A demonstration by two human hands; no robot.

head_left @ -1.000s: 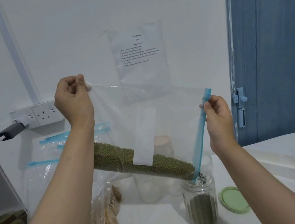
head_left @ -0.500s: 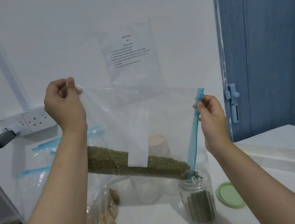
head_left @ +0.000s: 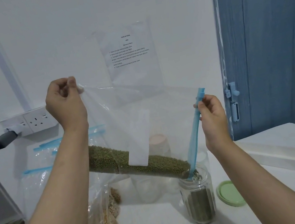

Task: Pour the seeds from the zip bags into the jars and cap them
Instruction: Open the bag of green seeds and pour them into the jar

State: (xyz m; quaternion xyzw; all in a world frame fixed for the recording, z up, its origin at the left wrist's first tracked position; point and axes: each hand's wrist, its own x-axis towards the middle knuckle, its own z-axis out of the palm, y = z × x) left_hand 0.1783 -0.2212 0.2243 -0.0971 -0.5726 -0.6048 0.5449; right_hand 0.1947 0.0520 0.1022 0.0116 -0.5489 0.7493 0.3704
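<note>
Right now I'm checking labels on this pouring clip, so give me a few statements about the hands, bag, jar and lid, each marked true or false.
1. The left hand pinches a raised corner of the clear zip bag. True.
2. The right hand holds the green lid. False: it grips the bag's blue zip strip; the lid lies on the table right of the jar.
3. The green seeds sit along the bag's low edge, sloping down toward the jar. True.
4. The jar is empty. False: it already holds green seeds.
5. The jar is capped. False: its mouth is open, with the bag's lower corner at it.
</note>
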